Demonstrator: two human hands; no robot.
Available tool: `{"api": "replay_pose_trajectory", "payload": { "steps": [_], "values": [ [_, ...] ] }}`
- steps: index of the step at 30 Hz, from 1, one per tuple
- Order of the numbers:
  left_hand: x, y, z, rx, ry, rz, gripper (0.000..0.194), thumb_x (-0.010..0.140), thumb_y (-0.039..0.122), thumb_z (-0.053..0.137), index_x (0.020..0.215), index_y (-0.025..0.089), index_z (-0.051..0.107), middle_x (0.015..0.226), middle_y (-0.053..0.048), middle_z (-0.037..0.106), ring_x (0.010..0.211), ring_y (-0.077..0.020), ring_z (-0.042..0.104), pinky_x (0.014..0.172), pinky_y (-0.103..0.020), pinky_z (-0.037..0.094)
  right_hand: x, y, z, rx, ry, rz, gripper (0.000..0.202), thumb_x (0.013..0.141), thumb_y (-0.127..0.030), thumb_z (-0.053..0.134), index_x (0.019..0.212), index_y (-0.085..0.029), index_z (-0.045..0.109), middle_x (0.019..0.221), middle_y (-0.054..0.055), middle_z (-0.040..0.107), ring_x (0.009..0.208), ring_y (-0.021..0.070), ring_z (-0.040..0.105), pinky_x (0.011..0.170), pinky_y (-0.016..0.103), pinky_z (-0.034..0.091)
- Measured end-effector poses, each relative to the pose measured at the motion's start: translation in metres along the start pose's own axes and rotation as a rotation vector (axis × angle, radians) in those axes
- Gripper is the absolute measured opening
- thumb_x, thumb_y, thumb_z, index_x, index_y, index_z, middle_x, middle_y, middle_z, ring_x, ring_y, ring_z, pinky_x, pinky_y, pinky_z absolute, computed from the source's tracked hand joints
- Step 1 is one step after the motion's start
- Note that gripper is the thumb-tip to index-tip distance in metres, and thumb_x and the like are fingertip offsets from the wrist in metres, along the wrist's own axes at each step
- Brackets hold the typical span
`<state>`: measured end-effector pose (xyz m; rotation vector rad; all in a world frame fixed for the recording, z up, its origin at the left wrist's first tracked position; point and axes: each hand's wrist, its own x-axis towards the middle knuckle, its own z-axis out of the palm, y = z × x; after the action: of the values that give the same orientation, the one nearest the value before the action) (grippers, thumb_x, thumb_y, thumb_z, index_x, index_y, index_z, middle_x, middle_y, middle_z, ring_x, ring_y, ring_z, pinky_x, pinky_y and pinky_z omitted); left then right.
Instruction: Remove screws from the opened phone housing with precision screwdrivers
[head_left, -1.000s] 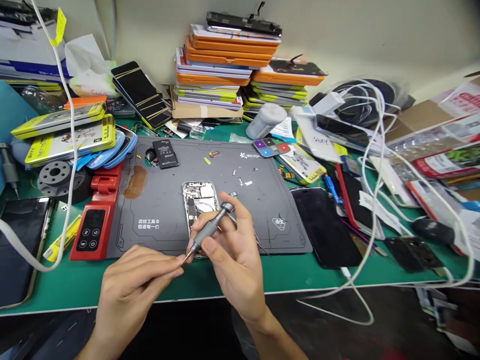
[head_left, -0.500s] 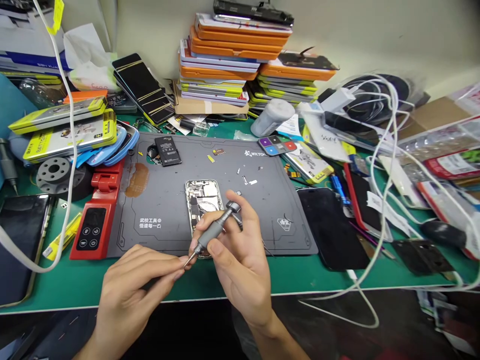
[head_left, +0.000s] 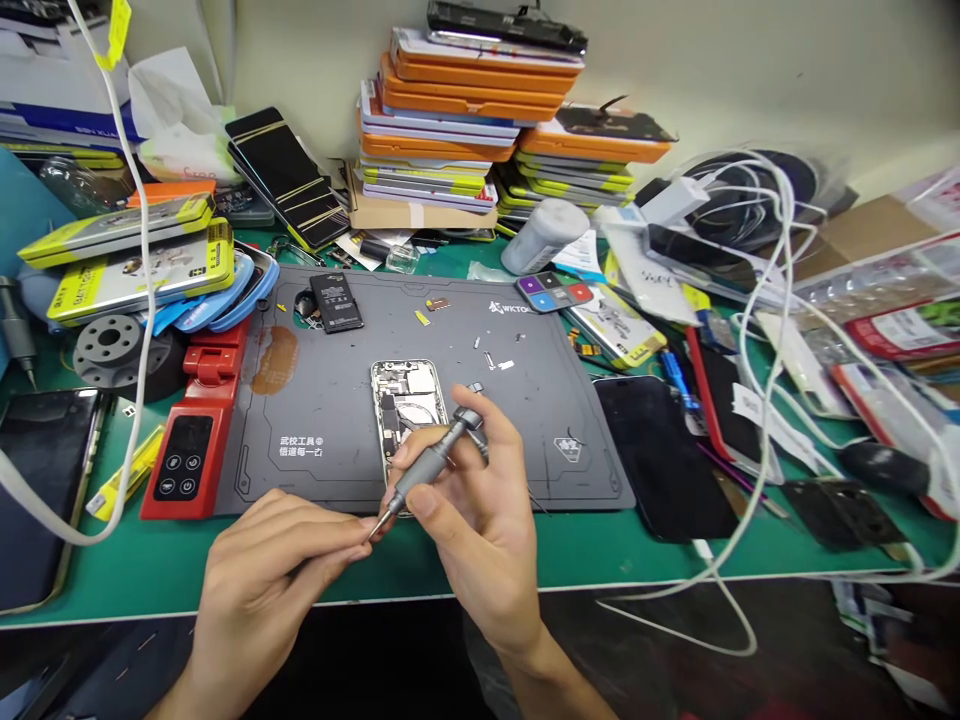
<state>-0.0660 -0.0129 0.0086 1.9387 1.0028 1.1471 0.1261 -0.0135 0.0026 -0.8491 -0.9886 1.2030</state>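
Observation:
A slim grey screwdriver (head_left: 424, 470) lies slanted in my right hand (head_left: 491, 530), between thumb and fingers, its knob end up by the index finger. Its thin tip points down-left to my left hand (head_left: 274, 570), whose thumb and index finger are pinched together at the tip. Whatever sits in that pinch is too small to make out. Something dark, perhaps tweezers, shows partly behind the right hand's fingers. Just beyond the hands an opened phone (head_left: 409, 395) with bare inner parts lies on the grey work mat (head_left: 480, 300); my right hand covers its lower part.
A phone battery (head_left: 336, 302) and several tiny parts lie on the mat. At its left stands a red device with buttons (head_left: 184, 450). A black phone (head_left: 664, 460) and a looping white cable (head_left: 776, 330) are at the right. Stacked boxes (head_left: 450, 120) line the wall.
The screwdriver and right hand have shifted very slightly, the knob end a little lower. My left hand keeps its pinch at the tip, almost unmoved.

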Motion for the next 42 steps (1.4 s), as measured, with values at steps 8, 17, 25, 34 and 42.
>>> {"api": "replay_pose_trajectory", "payload": {
  "steps": [8,17,25,34,42],
  "values": [
    [-0.003,-0.002,0.005,0.091,0.021,0.035,0.022,0.104,0.024,0.076,0.126,0.028,0.078,0.108,0.002,0.087,0.090,-0.0151,0.081,0.080,-0.029,0.061,0.003,-0.004,-0.003,-0.040,0.089,-0.017,0.050,0.108,-0.030,0.062,0.155,-0.036,0.045,0.107,0.002,0.067,0.071,0.0124,0.069,0.057,0.027,0.068],
    [0.001,-0.003,0.012,0.238,-0.007,0.067,0.012,0.107,0.017,0.066,0.110,0.024,0.075,0.099,0.002,0.083,0.086,-0.0137,0.075,0.080,-0.028,0.056,0.015,0.010,-0.031,-0.905,0.078,-0.767,0.068,0.101,-0.007,0.062,0.161,-0.032,0.043,0.115,0.006,0.069,0.095,0.0186,0.076,0.081,0.039,0.074],
    [0.002,-0.004,0.014,0.241,-0.021,0.091,0.014,0.107,0.014,0.064,0.109,0.023,0.074,0.098,0.002,0.082,0.086,-0.0130,0.074,0.080,-0.028,0.054,0.018,0.015,-0.027,-0.908,-0.022,-0.731,0.071,0.102,-0.004,0.061,0.165,-0.030,0.040,0.114,0.008,0.075,0.097,0.0195,0.078,0.078,0.037,0.075],
    [0.005,-0.002,0.014,0.237,-0.053,0.106,0.014,0.110,0.015,0.062,0.112,0.021,0.074,0.097,0.002,0.082,0.084,-0.0126,0.073,0.081,-0.028,0.053,0.017,0.015,-0.028,-0.890,-0.016,-0.693,0.076,0.098,0.000,0.063,0.165,-0.030,0.042,0.116,0.007,0.076,0.100,0.0187,0.078,0.082,0.037,0.074],
    [0.006,-0.001,0.014,0.236,-0.052,0.092,0.014,0.109,0.015,0.062,0.113,0.020,0.075,0.098,0.000,0.083,0.083,-0.0142,0.074,0.079,-0.029,0.055,0.013,0.013,-0.026,-0.897,0.013,-0.656,0.071,0.099,-0.003,0.065,0.161,-0.031,0.048,0.111,0.008,0.079,0.095,0.0224,0.081,0.076,0.041,0.074]
  ]
}}
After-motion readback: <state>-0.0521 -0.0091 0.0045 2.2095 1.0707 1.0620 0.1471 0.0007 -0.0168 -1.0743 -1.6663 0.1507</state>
